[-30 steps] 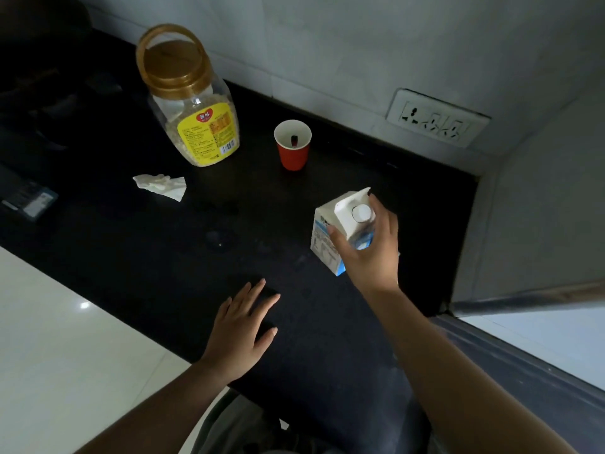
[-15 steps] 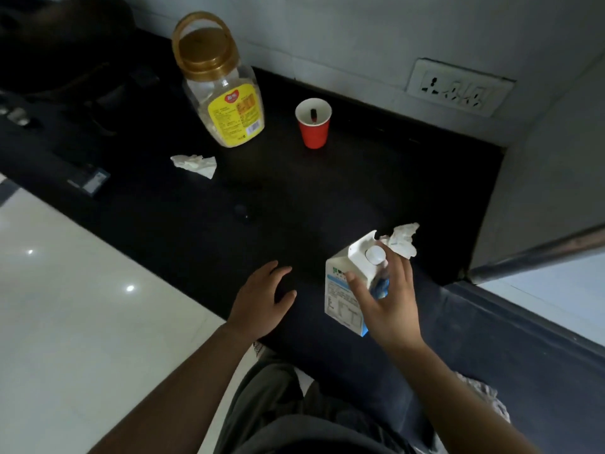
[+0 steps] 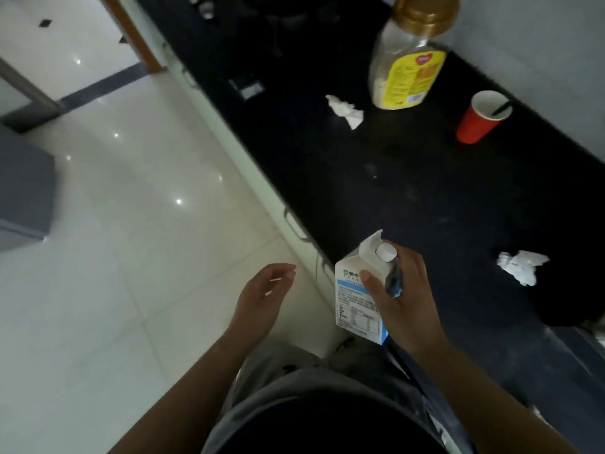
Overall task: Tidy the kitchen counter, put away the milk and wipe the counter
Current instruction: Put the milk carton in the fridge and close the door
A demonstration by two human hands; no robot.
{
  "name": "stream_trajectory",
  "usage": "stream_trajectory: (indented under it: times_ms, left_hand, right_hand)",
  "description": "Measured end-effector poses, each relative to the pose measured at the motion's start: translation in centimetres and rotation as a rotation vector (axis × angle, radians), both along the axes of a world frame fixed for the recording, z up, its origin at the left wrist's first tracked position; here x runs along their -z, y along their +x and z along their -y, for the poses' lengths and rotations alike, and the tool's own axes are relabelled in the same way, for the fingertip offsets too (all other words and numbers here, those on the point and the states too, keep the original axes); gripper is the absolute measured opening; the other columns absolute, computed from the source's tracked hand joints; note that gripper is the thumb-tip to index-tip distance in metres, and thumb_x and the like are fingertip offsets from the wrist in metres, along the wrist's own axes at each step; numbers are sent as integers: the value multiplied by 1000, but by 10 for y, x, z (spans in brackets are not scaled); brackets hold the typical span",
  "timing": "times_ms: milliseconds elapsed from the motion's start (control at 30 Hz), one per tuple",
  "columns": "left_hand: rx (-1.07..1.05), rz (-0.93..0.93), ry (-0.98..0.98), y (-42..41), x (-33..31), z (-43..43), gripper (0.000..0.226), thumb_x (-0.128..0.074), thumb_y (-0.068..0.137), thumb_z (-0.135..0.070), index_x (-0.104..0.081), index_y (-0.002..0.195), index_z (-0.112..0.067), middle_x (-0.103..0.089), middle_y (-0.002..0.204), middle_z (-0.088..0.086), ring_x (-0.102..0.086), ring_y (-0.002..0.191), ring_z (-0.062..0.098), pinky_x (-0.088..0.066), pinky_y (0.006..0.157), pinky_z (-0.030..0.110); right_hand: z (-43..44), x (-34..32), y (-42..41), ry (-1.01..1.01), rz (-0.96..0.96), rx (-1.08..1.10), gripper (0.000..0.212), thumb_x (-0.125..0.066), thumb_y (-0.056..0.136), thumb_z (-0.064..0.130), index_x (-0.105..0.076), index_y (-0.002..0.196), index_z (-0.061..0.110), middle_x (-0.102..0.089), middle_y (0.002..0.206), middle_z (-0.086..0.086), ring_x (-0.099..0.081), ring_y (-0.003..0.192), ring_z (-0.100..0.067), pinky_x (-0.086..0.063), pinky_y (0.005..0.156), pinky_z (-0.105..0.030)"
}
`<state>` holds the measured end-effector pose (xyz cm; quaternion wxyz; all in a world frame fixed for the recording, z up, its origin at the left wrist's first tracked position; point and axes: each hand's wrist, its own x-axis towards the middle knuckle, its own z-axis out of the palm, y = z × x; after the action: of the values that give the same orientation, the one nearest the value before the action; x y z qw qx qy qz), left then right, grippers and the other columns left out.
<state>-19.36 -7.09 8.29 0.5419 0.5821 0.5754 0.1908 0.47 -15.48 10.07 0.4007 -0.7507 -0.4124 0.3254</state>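
My right hand [image 3: 404,299] has its grip clamped on the milk carton [image 3: 358,296] at the black tabletop's [image 3: 425,198] edge; my left hand [image 3: 262,298] hangs open over glossy white floor tiles [image 3: 131,224] at nine o'clock.

Milk carton [image 3: 358,291]: white, blue band, gable top, white screw cap on. Upright, slightly tilted, held off the black counter [image 3: 425,198] at its front edge. Two crumpled tissues [image 3: 345,110] [image 3: 522,266] lie on the counter.

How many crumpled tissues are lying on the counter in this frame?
2. One crumpled tissue lies left of the yellow-labelled jar; the other tissue lies right of the held milk carton.
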Motion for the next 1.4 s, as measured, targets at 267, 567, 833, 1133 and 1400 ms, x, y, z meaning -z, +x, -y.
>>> stream_trajectory:
  times_ms: [267, 567, 833, 1133, 1400]
  left_hand:
    - [-208, -17, 10, -174, -16, -8, 14, -52, 92, -27, -62, 99, -33, -65, 101, -20, -57, 92, -12, -41, 72, 4]
    - [-627, -65, -5, -368, -17, -3, 11, -52, 92, -28, -61, 95, -35, -67, 98, -19, -57, 90, -13, -40, 68, 2]
    - [-994, -51, -55, -444, -1, -7, 12, -51, 92, -30, -60, 99, -33, -67, 99, -15, -58, 93, -8, -39, 69, 6]
    - [-1138, -7, -64, -530, 12, -130, 11, -53, 91, -29, -61, 97, -35, -68, 99, -14, -60, 95, -2, -41, 75, 14]
    - [-1176, -9, 30, -608, -12, -285, 12, -52, 92, -28, -61, 99, -34, -67, 99, -15, -59, 93, -9, -41, 72, 5]
  right_hand:
    - [-75, -2, -155, 23, 23, -320, 50, -67, 77, 40, -40, 119, 37, -39, 113, 24, -43, 106, 14, -41, 79, -10]
    - [-169, -4, -354, 135, 44, -796, 63, -63, 71, 51, -46, 124, 20, -44, 116, 10, -45, 107, 6, -35, 87, -4]
    - [-236, -3, -462, 180, 54, -1099, 58, -62, 75, 48, -48, 122, 17, -48, 116, 4, -49, 108, -4, -40, 87, -11]
    - [-385, 11, -559, 209, 64, -1179, 59, -67, 76, 50, -48, 122, 19, -49, 117, 5, -49, 106, 1, -42, 83, -8]
    - [-549, -14, -652, 258, 47, -1263, 63, -65, 73, 41, -46, 125, 12, -47, 120, 0, -45, 111, 4, -44, 76, -3]
